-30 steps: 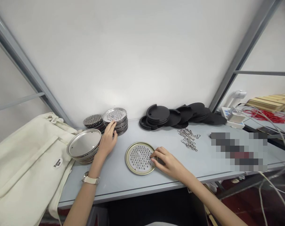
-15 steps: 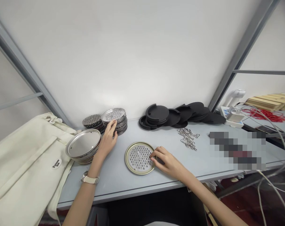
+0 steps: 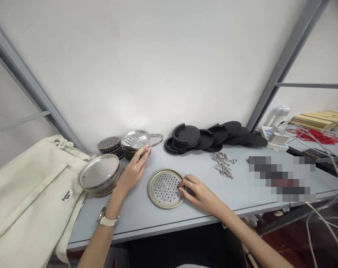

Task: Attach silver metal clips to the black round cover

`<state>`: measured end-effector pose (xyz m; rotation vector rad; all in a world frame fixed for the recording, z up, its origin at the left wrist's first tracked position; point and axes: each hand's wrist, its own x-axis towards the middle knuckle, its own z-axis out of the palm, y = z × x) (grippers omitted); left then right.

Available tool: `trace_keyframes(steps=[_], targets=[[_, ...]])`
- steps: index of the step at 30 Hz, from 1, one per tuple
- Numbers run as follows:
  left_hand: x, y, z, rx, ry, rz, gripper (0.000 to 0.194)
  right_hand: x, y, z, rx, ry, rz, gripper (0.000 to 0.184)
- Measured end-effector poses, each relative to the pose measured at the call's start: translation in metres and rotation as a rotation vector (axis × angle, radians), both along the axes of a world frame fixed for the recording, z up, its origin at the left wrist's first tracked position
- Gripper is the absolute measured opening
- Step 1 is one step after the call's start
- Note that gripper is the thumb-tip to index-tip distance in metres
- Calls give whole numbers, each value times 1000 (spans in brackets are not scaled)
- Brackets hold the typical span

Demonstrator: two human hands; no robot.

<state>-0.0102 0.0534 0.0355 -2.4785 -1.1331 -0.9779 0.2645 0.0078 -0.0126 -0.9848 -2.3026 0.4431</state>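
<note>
My left hand (image 3: 134,169) grips the near edge of a round metal grater disc (image 3: 150,140), lifted and shifted right off the top of a stack of similar grater discs (image 3: 134,137). Flat on the table, a grater disc in a gold-rimmed round tray (image 3: 165,188) lies between my hands. My right hand (image 3: 198,191) has its fingers curled at that disc's right edge, thumb and fingertips pinching there. Beside my left wrist stands a stack of plain round metal trays (image 3: 99,171). Farther back is another pile of dark grater discs (image 3: 109,143).
Black round lids (image 3: 187,134) lie in overlapping piles along the wall. Small metal clips (image 3: 223,163) are heaped in front of them. A cream canvas bag (image 3: 32,197) covers the left side. Red cords (image 3: 315,134), wooden slats (image 3: 316,121) and white cables are at the right.
My left hand has slid the top grater disc to the right, partly off its stack, exposing the one beneath. My right hand and the disc on the table stay put.
</note>
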Motion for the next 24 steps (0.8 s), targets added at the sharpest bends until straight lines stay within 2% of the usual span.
trace_keyframes(steps=[3,6,9,11,13,17,18,24], targets=[[10,-8,0,70,32,-63,53,0,0,-1,-1,33,-4,18],[20,-17,-2,122,73,-146,54,-1,2,-7,-7,130,-86,32],[32,-26,-8,59,110,-280,55,-1,8,-13,-15,329,-197,62],[39,-30,-13,-34,137,-344,54,-1,11,-14,-49,417,-203,75],[46,-32,-17,-72,160,-390,52,0,14,-12,-95,427,-153,69],[53,-32,-20,-99,187,-388,49,2,15,-8,-74,366,-145,22],[53,-32,-20,-103,181,-372,48,2,16,-8,-58,363,-152,17],[50,-23,-20,-68,180,-270,50,7,12,-7,-12,425,-180,11]])
